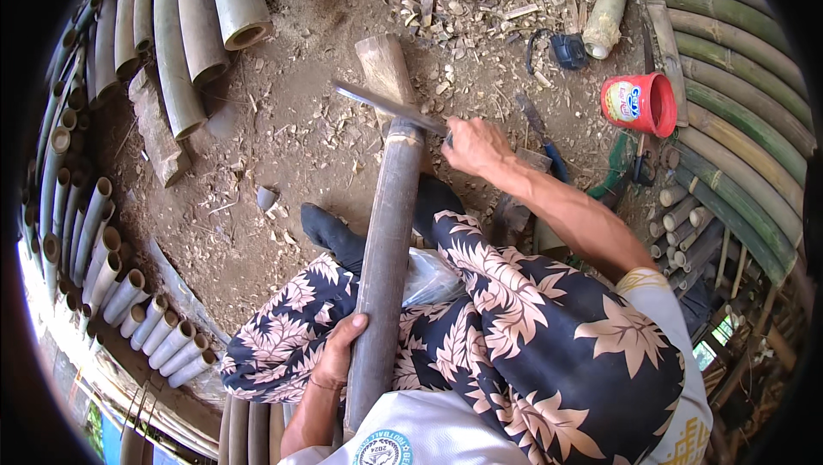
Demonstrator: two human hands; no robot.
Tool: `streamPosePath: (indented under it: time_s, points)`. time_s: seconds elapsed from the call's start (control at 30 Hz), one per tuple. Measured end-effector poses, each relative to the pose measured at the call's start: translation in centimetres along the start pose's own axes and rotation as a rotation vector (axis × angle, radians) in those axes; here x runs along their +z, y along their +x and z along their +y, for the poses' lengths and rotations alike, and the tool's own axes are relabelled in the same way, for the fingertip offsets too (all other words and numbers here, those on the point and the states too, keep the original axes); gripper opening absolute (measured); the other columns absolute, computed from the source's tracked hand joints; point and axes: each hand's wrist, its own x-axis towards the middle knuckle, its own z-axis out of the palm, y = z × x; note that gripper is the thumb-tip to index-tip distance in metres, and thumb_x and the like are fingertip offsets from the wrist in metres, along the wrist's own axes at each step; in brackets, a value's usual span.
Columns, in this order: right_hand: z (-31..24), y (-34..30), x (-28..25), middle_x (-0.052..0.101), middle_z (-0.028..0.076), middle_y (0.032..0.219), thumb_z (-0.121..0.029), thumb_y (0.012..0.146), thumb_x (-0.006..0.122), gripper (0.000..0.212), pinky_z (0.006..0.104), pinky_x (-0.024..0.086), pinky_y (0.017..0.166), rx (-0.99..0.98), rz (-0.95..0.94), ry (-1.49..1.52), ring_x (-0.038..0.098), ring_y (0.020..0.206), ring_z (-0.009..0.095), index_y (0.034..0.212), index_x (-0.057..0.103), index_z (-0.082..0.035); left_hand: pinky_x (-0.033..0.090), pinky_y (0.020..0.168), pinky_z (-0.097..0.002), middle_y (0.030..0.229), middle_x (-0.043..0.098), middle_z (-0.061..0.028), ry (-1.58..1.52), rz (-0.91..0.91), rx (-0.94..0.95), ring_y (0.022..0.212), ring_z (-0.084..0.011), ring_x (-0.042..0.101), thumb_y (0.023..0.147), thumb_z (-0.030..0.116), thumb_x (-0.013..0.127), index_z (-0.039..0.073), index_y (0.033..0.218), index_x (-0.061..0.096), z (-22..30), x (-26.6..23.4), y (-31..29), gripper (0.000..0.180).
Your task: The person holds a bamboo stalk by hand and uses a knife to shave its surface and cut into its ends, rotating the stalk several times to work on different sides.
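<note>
A thick dark bamboo pole point(383, 251) slopes away from my body between my legs. Its far end rests at a short wooden block point(383, 66) on the ground. My left hand point(339, 352) is wrapped around the side of the pole near my waist, its thumb on top. The handle of a machete point(377, 103) is closed in my right hand point(478, 148). The long metal blade points left and lies across the far end of the pole; whether its edge touches the bamboo is hard to tell. My fingers hide most of the handle.
Bamboo lengths point(240, 2) lie at the upper left, with shorter upright tubes point(176, 345) below. To the right are a red bucket point(658, 105), a blue-handled knife point(553, 156), a black object point(569, 51) and stacked bamboo point(737, 79). Shavings litter the dirt floor point(231, 251).
</note>
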Motion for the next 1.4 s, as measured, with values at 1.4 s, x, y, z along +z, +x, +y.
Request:
streamPosePath:
  time_s: [1.4]
  points:
    - [-0.5,-1.5,1.3,0.057,0.004,0.056,-0.018,0.085,0.066,0.018,0.0298,0.045,0.037,-0.031,-0.024,0.138,0.05,0.042,0.015,0.087,0.06,-0.001,0.058,0.076,-0.0477,0.104,0.066,-0.0238,-0.296,-0.186,-0.053,0.083,-0.0393,0.07,0.088,0.065,0.052,-0.006,0.131,0.051,0.5,0.5,0.5,0.083]
